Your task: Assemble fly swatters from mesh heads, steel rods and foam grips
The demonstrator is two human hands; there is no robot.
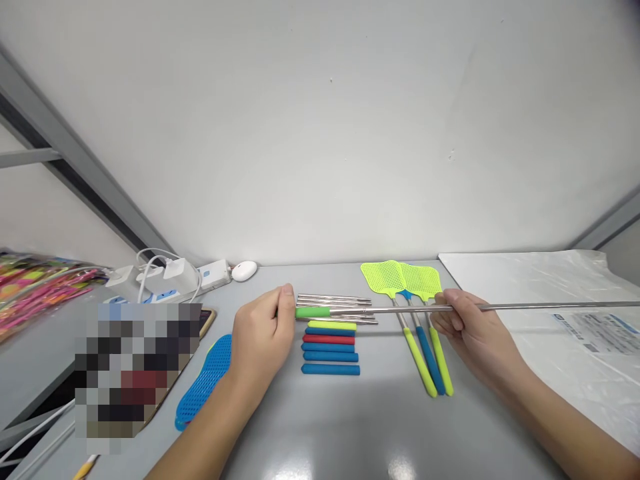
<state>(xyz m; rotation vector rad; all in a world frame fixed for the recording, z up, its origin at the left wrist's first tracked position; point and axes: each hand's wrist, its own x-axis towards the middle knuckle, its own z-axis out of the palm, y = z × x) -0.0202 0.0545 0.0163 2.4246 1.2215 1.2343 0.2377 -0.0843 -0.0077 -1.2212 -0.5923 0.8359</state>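
The left hand (265, 330) is wrapped round the green handle (313, 312), and the right hand (470, 320) grips the long metal rod (525, 306) running from it; the hands are well apart, with the rod level over the bench (320, 433) and leaving the view at the right edge. Since that end is out of sight, a turn of the wrists could knock it against something unseen. The rod looks smooth, so a weak grip might let it slide, and a hard pull could perhaps part it from the handle. Dipping it could catch the three fly swatters (430, 361) underneath or roll the short rods (335, 297) nearby. As for containers, clear plastic wrapping (55, 293) at far left holds bright, mostly pink things; what the white plastic bag (540, 273) at right holds, if anything, I cannot tell.
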